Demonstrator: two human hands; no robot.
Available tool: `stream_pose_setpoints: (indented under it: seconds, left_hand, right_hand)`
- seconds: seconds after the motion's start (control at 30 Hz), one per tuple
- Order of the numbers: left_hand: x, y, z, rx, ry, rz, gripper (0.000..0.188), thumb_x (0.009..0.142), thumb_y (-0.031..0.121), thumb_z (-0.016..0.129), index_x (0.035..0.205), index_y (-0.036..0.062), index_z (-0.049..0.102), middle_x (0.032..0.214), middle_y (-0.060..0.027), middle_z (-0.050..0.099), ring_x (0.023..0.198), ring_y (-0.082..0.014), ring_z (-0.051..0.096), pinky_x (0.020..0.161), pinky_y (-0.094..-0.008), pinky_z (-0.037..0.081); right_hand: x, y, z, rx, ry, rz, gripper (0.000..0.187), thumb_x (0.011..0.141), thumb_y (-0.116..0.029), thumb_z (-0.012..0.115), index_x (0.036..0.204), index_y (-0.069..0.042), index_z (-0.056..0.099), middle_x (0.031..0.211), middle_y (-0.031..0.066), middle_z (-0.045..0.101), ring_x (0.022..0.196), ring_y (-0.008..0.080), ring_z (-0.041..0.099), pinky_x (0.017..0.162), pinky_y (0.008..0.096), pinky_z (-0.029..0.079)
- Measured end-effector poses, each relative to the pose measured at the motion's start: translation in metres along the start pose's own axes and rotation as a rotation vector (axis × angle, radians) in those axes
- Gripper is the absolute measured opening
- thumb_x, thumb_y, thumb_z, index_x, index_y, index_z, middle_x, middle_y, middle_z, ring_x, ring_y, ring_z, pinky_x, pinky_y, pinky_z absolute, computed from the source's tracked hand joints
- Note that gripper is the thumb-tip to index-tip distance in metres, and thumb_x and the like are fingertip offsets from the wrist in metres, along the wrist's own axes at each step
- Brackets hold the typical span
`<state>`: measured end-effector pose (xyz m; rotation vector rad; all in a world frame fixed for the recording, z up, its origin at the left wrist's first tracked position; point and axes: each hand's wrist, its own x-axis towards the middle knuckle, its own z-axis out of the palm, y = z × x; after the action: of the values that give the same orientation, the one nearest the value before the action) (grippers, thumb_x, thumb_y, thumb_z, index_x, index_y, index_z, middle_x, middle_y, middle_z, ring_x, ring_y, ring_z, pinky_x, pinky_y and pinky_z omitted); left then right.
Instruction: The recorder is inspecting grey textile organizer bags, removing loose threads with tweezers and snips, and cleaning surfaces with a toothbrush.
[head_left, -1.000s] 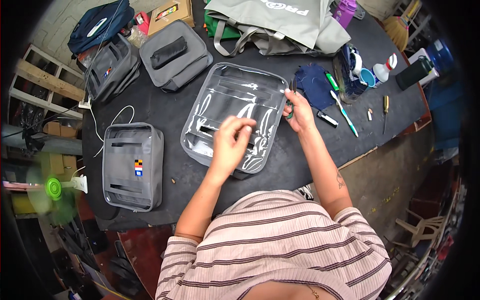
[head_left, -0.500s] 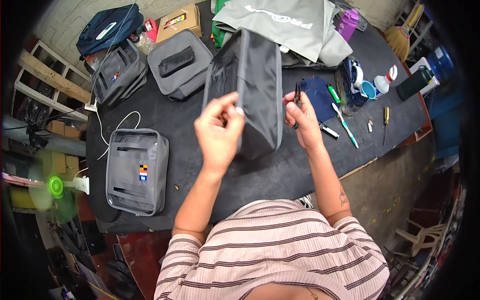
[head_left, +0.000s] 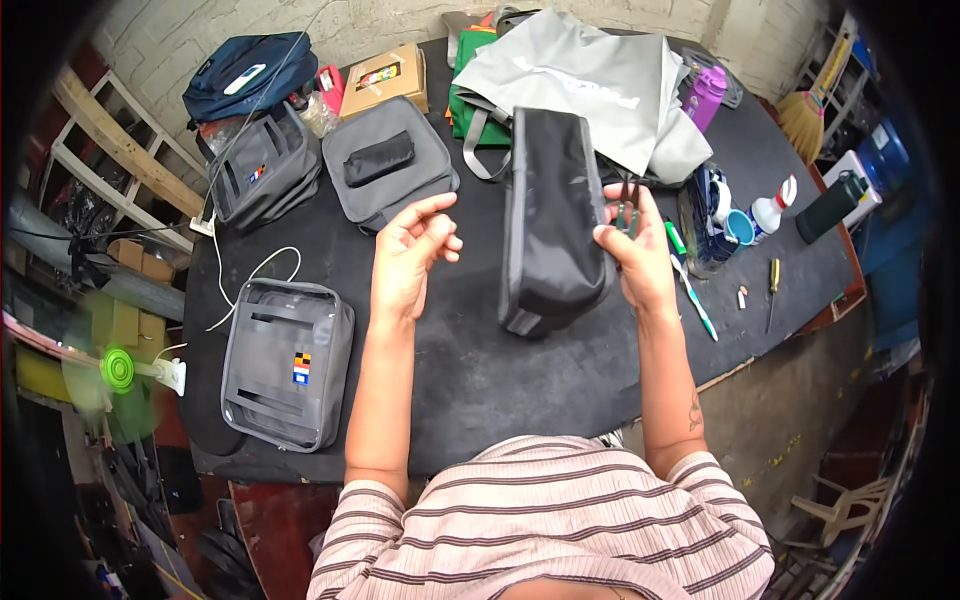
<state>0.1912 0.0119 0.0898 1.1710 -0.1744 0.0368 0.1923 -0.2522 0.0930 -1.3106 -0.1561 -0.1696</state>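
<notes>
Your right hand (head_left: 645,255) grips a pair of snips (head_left: 627,217), thumb against the right side of the black-and-grey case (head_left: 552,225), which is held tilted to that hand's left. Your left hand (head_left: 405,260) is empty, fingers loosely curled, apart from the case. Right of your right hand, a toothbrush (head_left: 697,305) (white and green) lies on the bench (head_left: 480,390); a clear-fronted case (head_left: 283,345) lies left of your left forearm.

Looks down and forward from the wearer's head, near above left hand (head_left: 412,262), right hand (head_left: 642,255) and table (head_left: 480,400), with shirt (head_left: 540,510) below and wall (head_left: 390,25) beyond.
</notes>
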Motion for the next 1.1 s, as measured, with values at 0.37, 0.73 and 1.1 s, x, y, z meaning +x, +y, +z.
stream_pose_setpoints:
  seconds: [0.37, 0.73, 1.1]
  left_hand:
    - [0.017, 0.005, 0.068, 1.068, 0.1, 0.47, 0.02, 0.074, 0.004, 0.069, 0.093, -0.001, 0.069, 0.082, -0.0138, 0.061, 0.07, -0.0281, 0.061, 0.067, -0.0357, 0.051]
    - [0.03, -0.028, 0.061, 0.841, 0.168, 0.332, 0.008, 0.09, 0.001, 0.05, 0.083, -0.0018, 0.048, 0.071, -0.0132, 0.051, 0.065, -0.0223, 0.049, 0.065, -0.0314, 0.043]
    - [0.031, -0.045, 0.055, 0.654, 0.137, 0.271, 0.012, 0.095, 0.006, 0.048, 0.083, 0.002, 0.047, 0.073, -0.0002, 0.043, 0.07, -0.0089, 0.039, 0.065, -0.0239, 0.038]
  right_hand:
    - [-0.006, -0.003, 0.013, -0.197, -0.075, -0.102, 0.036, 0.075, 0.0, 0.061, 0.108, -0.004, 0.05, 0.097, 0.0006, 0.047, 0.092, 0.0091, 0.045, 0.082, 0.0248, 0.04]
    - [0.031, -0.029, 0.034, -0.97, -0.205, -0.575, 0.025, 0.074, -0.011, 0.072, 0.097, -0.004, 0.063, 0.084, 0.0084, 0.055, 0.073, 0.0236, 0.06, 0.064, 0.0318, 0.047]
    - [0.027, -0.019, 0.038, -1.082, -0.196, -0.513, 0.018, 0.067, -0.017, 0.074, 0.081, -0.006, 0.068, 0.079, 0.0064, 0.058, 0.065, 0.0252, 0.062, 0.062, 0.0374, 0.049]
